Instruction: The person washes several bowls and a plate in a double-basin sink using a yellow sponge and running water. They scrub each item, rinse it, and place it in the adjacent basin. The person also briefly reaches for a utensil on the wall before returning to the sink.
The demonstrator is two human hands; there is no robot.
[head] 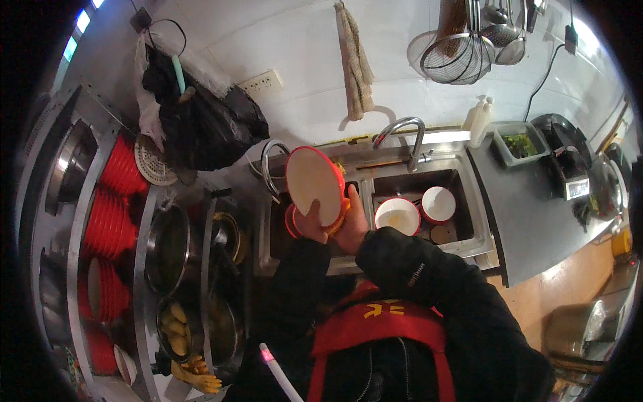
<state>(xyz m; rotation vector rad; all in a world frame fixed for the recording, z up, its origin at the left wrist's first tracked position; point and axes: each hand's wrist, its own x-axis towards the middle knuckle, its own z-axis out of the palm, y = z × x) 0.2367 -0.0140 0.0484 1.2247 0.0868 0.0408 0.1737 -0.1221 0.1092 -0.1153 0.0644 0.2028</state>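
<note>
Over the divider of a steel double sink (479, 216), my left hand (310, 224) grips the near rim of a large bowl (311, 186), white inside and red outside, tilted with its inside facing me. My right hand (353, 223) supports its right side; something yellow-orange shows between that palm and the bowl, too hidden to name. Below the bowl, part of a red item (291, 221) shows in the left basin. The right basin holds a red-rimmed white bowl (397, 215) with residue and a smaller white bowl (438, 204). A chrome faucet (416, 143) rises behind.
Shelves at left hold stacked red bowls (108, 221), steel pots (168, 251) and yellow rubber gloves (198, 377). A black plastic bag (201, 120) hangs at upper left, strainers (459, 60) at upper right. The right counter (527, 216) bears a tub of greens (520, 145) and a digital device (575, 176).
</note>
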